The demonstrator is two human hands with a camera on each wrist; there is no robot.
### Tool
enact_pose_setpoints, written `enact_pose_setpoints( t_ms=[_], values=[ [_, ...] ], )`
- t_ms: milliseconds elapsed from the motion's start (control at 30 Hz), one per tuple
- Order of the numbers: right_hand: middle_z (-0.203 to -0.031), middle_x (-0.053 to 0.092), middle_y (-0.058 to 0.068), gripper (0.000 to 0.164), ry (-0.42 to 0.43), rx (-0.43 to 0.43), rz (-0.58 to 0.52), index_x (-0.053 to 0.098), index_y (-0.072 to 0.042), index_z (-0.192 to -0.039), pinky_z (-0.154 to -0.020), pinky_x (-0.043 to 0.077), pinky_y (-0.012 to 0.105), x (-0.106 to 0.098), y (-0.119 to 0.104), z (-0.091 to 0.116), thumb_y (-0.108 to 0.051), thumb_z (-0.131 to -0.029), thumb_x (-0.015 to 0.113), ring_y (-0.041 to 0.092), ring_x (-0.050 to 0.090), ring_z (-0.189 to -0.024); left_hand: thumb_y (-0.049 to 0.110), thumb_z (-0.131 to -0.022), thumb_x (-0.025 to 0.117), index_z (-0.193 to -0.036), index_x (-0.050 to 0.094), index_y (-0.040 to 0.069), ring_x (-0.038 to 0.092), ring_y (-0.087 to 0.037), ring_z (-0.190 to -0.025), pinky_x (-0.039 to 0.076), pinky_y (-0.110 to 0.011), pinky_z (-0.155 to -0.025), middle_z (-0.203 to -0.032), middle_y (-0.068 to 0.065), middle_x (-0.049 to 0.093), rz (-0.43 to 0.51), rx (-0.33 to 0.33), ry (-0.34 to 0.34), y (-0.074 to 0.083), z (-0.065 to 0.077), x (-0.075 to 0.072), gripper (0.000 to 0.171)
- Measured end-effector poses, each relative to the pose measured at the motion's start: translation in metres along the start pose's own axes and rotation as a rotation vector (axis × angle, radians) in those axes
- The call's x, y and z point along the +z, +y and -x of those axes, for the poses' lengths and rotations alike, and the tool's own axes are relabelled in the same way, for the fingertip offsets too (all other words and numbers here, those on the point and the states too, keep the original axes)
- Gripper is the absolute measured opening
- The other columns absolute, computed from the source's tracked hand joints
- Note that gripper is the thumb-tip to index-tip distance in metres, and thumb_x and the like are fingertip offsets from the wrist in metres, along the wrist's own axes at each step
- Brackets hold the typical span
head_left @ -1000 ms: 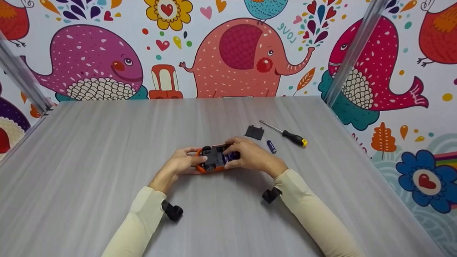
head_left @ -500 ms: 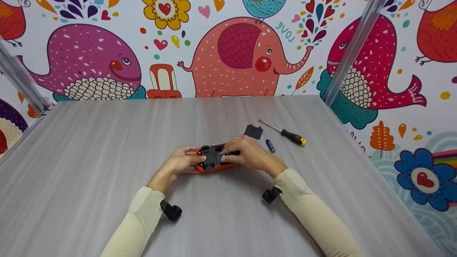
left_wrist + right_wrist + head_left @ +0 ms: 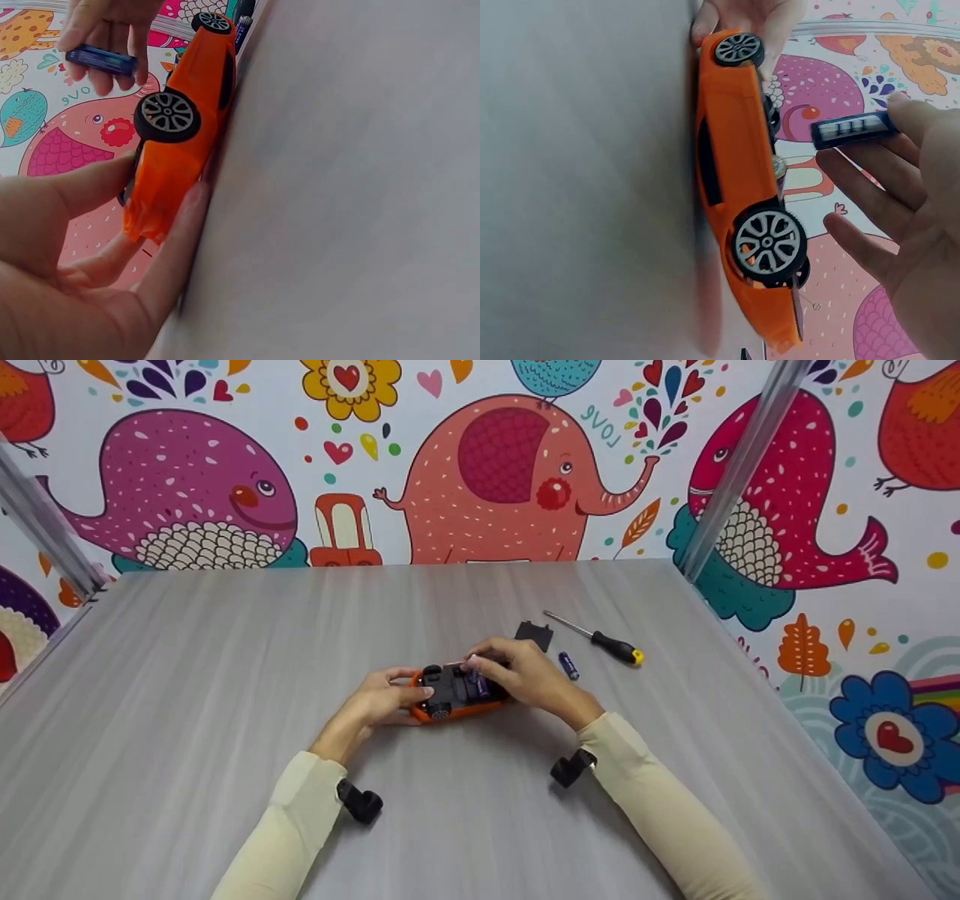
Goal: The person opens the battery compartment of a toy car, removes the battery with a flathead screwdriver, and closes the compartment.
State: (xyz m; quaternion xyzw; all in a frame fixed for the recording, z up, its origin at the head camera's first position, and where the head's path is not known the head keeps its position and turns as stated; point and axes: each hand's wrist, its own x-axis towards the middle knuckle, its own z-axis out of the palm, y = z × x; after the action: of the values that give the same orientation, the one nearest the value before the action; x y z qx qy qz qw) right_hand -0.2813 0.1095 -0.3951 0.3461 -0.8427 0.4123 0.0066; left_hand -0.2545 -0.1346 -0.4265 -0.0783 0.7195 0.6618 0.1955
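Toy car lies wheels-up on the table, long axis roughly 9-to-3 o'clock in the head view; left hand clamped on its 9 o'clock end. Right hand pinches a battery, apart from the car, nearly square to its length. Underside bay sits 8-to-9 o'clock from the right hand, the nearer one

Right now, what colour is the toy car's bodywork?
Orange. The toy car shows this best in the right wrist view, side-on.
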Motion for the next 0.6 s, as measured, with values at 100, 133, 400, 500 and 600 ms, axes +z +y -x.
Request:
enact_pose_setpoints(
  t_ms=[100,133,400,500,600],
  values=[
    [-0.107,0.075,0.008,0.026,0.038,0.015,-0.075,0.07,-0.007,-0.115,-0.095,0.056,0.039,-0.002,0.001,0.0,-0.026,-0.102,0.059,0.017,0.069,-0.1,0.008,-0.093,0.068,-0.149,0.041,-0.001,0.067,-0.02,-0.098,0.062,-0.041,-0.083,-0.138,-0.03,0.056,0.005,-0.002,-0.002,0.0,0.0,0.0,0.063],
    [-0.106,0.075,0.009,0.026,0.045,0.025,-0.102,0.07,-0.006,-0.116,-0.094,0.056,0.038,-0.003,0.002,-0.001,-0.025,-0.102,0.059,0.017,0.068,-0.099,0.008,-0.093,0.069,-0.149,0.041,-0.001,0.067,-0.019,-0.097,0.062,-0.04,-0.083,-0.137,-0.03,0.057,0.004,-0.001,-0.002,0.0,0.0,0.0,0.063],
    [-0.104,0.075,0.012,0.025,0.117,0.101,-0.295,0.072,0.0,-0.114,-0.083,0.056,0.022,-0.014,0.009,-0.004,-0.018,-0.097,0.066,0.008,0.066,-0.09,0.008,-0.094,0.068,-0.149,0.039,-0.002,0.068,-0.019,-0.097,0.062,-0.039,-0.082,-0.142,-0.03,0.053,0.018,0.011,-0.008,0.0,0.001,-0.001,0.063],
    [-0.101,0.075,0.003,0.025,0.166,0.156,-0.328,0.075,-0.003,-0.112,-0.074,0.055,0.026,-0.018,0.012,-0.003,-0.02,-0.094,0.071,0.009,0.063,-0.082,0.009,-0.094,0.068,-0.15,0.039,-0.001,0.069,-0.02,-0.097,0.062,-0.037,-0.081,-0.142,-0.03,0.053,0.005,0.012,-0.011,0.0,0.001,-0.002,0.063],
    [-0.102,0.075,-0.002,0.028,0.188,0.216,-0.381,0.075,-0.004,-0.113,-0.072,0.058,0.028,-0.023,0.014,-0.002,-0.023,-0.093,0.073,0.01,0.064,-0.084,0.01,-0.094,0.069,-0.149,0.042,0.001,0.07,-0.018,-0.094,0.062,-0.033,-0.077,-0.138,-0.028,0.057,-0.01,0.009,-0.004,0.0,0.001,-0.001,0.062]
  ],
)
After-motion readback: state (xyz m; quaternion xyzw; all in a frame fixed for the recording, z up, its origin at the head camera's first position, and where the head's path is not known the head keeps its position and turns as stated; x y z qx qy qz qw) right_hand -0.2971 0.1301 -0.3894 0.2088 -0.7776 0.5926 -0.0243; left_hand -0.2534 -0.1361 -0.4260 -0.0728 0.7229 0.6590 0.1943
